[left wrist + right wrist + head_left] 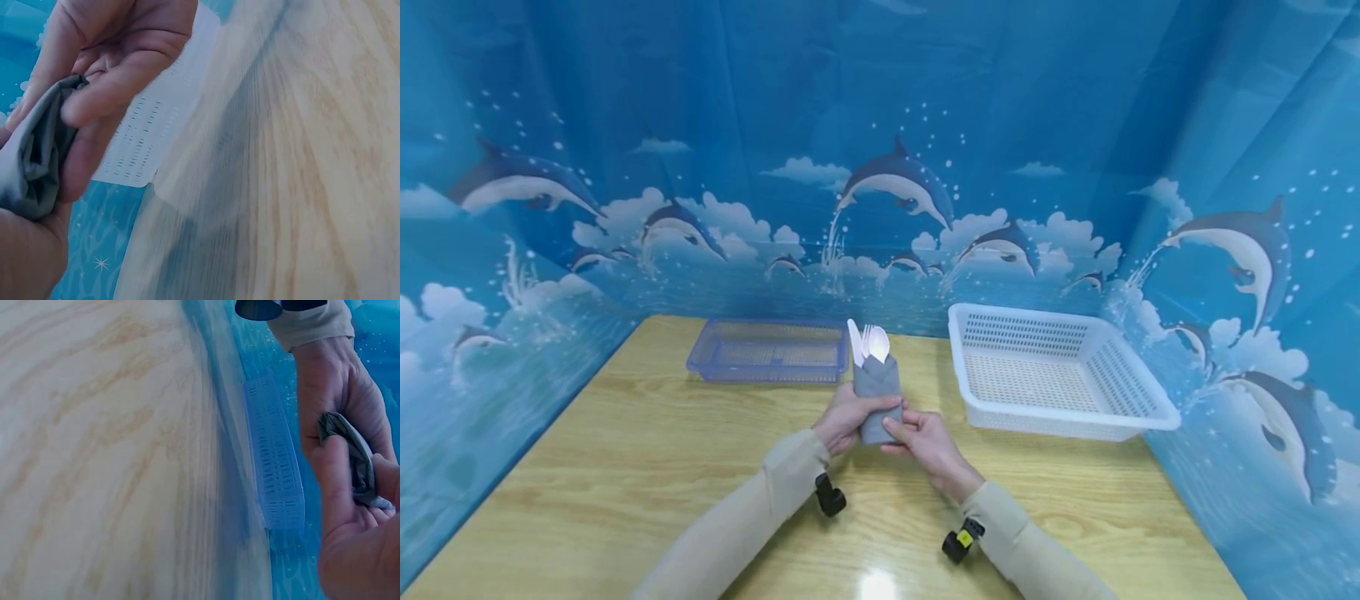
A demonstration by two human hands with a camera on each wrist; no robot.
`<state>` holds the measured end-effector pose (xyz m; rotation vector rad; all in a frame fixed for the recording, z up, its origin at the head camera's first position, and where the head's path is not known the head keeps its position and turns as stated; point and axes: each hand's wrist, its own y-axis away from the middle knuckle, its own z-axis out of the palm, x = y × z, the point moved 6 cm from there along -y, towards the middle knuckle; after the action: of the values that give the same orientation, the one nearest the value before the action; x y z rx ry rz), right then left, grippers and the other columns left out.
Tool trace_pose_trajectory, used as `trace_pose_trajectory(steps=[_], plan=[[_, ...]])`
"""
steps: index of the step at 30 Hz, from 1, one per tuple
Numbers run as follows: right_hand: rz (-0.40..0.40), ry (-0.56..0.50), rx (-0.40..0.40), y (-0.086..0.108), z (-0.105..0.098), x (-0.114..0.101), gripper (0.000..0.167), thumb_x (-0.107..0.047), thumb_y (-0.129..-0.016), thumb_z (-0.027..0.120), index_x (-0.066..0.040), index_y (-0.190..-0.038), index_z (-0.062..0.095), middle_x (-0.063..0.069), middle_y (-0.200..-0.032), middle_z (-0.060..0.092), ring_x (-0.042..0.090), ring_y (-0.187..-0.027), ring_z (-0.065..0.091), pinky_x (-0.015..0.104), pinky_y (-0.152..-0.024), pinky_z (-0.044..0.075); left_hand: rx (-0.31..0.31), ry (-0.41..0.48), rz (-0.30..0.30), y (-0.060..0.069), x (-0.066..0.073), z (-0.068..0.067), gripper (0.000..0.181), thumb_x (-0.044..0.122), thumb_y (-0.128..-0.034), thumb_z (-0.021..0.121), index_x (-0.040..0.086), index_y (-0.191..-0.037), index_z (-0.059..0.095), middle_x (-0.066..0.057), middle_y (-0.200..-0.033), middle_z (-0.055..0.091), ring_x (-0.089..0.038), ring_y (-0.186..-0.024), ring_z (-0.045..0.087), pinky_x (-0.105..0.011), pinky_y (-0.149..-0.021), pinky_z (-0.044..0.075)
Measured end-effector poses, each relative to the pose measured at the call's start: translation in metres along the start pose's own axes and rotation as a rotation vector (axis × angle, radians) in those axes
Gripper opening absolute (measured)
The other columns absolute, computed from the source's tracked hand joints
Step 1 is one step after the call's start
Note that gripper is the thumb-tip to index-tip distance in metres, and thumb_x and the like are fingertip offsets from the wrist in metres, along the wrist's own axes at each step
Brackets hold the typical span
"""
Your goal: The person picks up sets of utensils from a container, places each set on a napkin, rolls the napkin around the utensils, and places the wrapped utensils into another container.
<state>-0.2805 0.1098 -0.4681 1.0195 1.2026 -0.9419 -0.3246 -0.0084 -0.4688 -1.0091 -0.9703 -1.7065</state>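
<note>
A folded grey napkin [877, 380] stands upright between both hands above the table. Out of its top stick a white knife [855, 341], a fork [867, 337] and a spoon [878, 343]. My left hand [846, 414] grips the napkin from the left, thumb across its front. Lower down on the right side, my right hand [929, 446] pinches it with the thumb in front. In the left wrist view the bunched lower end of the napkin [40, 159] shows between the fingers. The right wrist view also shows that folded end, and the cutlery is hidden there.
A purple-blue plastic basket [767, 352] lies at the back left of the wooden table [647, 475]. At the back right stands a larger white perforated basket [1030, 379]. A blue dolphin-print curtain [820, 108] hangs behind the table and along both sides.
</note>
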Motion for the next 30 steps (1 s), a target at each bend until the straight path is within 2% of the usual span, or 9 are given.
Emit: trace_pose_trajectory(steps=[4, 7, 11, 14, 18, 23, 25, 27, 30], plan=[[0.026, 0.001, -0.031, 0.001, -0.001, 0.002, 0.040, -0.014, -0.098, 0.059, 0.014, -0.127, 0.055, 0.025, -0.117, 0.067, 0.019, -0.093, 0.073, 0.029, -0.081, 0.058, 0.015, 0.021, 0.021, 0.001, 0.001, 0.000, 0.057, 0.003, -0.0810, 0.077, -0.003, -0.130, 0.049, -0.019, -0.107, 0.070, -0.030, -0.098, 0.071, -0.041, -0.089, 0.056], [0.040, -0.004, -0.031, 0.002, -0.003, 0.002, 0.039, -0.014, -0.099, 0.057, 0.013, -0.127, 0.055, 0.025, -0.117, 0.067, 0.020, -0.095, 0.073, 0.029, -0.082, 0.058, -0.050, 0.054, 0.037, 0.001, 0.003, 0.001, 0.054, 0.008, -0.0876, 0.072, -0.003, -0.134, 0.046, -0.022, -0.114, 0.068, -0.034, -0.110, 0.066, -0.041, -0.093, 0.054], [0.043, -0.013, 0.008, 0.003, -0.009, 0.001, 0.039, -0.014, -0.100, 0.057, 0.014, -0.126, 0.055, 0.025, -0.114, 0.068, 0.018, -0.091, 0.073, 0.029, -0.082, 0.058, -0.091, 0.078, 0.072, 0.000, 0.009, -0.003, 0.048, 0.024, -0.0993, 0.057, -0.005, -0.136, 0.046, -0.016, -0.120, 0.065, -0.026, -0.111, 0.065, -0.034, -0.094, 0.054], [0.038, -0.013, 0.041, 0.004, -0.013, 0.000, 0.038, -0.013, -0.099, 0.057, 0.015, -0.124, 0.055, 0.025, -0.112, 0.069, 0.020, -0.091, 0.073, 0.030, -0.083, 0.058, -0.035, 0.058, 0.100, -0.001, 0.014, -0.011, 0.046, 0.029, -0.1019, 0.051, -0.007, -0.132, 0.051, -0.009, -0.113, 0.067, -0.016, -0.099, 0.066, -0.029, -0.088, 0.056], [0.038, -0.014, 0.069, 0.004, -0.015, 0.000, 0.036, -0.012, -0.098, 0.058, 0.013, -0.124, 0.057, 0.024, -0.112, 0.069, 0.024, -0.094, 0.073, 0.033, -0.085, 0.057, 0.034, 0.016, 0.108, -0.001, 0.019, -0.018, 0.038, 0.021, -0.1026, 0.050, -0.008, -0.126, 0.057, -0.007, -0.101, 0.072, -0.013, -0.089, 0.070, -0.028, -0.081, 0.058], [0.036, -0.015, 0.093, 0.004, -0.015, 0.001, 0.034, -0.012, -0.098, 0.058, 0.012, -0.123, 0.058, 0.024, -0.110, 0.070, 0.024, -0.092, 0.073, 0.033, -0.084, 0.058, 0.081, -0.006, 0.109, 0.000, 0.020, -0.020, 0.036, 0.020, -0.1014, 0.054, -0.007, -0.125, 0.059, -0.003, -0.092, 0.072, -0.010, -0.083, 0.069, -0.026, -0.076, 0.058], [0.029, -0.015, 0.114, 0.003, -0.016, 0.001, 0.035, -0.012, -0.098, 0.058, 0.012, -0.123, 0.058, 0.025, -0.110, 0.070, 0.025, -0.091, 0.073, 0.031, -0.082, 0.058, 0.054, -0.032, 0.114, 0.000, 0.018, -0.019, 0.038, 0.021, -0.1006, 0.055, -0.007, -0.126, 0.058, -0.002, -0.092, 0.070, -0.009, -0.083, 0.067, -0.026, -0.078, 0.058], [0.029, -0.026, 0.143, 0.003, -0.018, 0.000, 0.034, -0.012, -0.099, 0.057, 0.011, -0.124, 0.058, 0.025, -0.111, 0.069, 0.025, -0.091, 0.073, 0.029, -0.080, 0.058, -0.001, -0.071, 0.113, 0.002, 0.014, -0.017, 0.039, 0.020, -0.0997, 0.057, -0.007, -0.128, 0.058, -0.004, -0.097, 0.070, -0.010, -0.087, 0.068, -0.028, -0.081, 0.058], [0.020, -0.037, 0.180, 0.001, -0.021, -0.002, 0.034, -0.013, -0.099, 0.057, 0.010, -0.124, 0.059, 0.024, -0.112, 0.069, 0.025, -0.091, 0.073, 0.027, -0.078, 0.059, -0.088, -0.116, 0.110, 0.005, 0.008, -0.012, 0.037, 0.013, -0.0990, 0.058, -0.009, -0.129, 0.056, -0.013, -0.107, 0.071, -0.014, -0.093, 0.069, -0.032, -0.086, 0.057]])
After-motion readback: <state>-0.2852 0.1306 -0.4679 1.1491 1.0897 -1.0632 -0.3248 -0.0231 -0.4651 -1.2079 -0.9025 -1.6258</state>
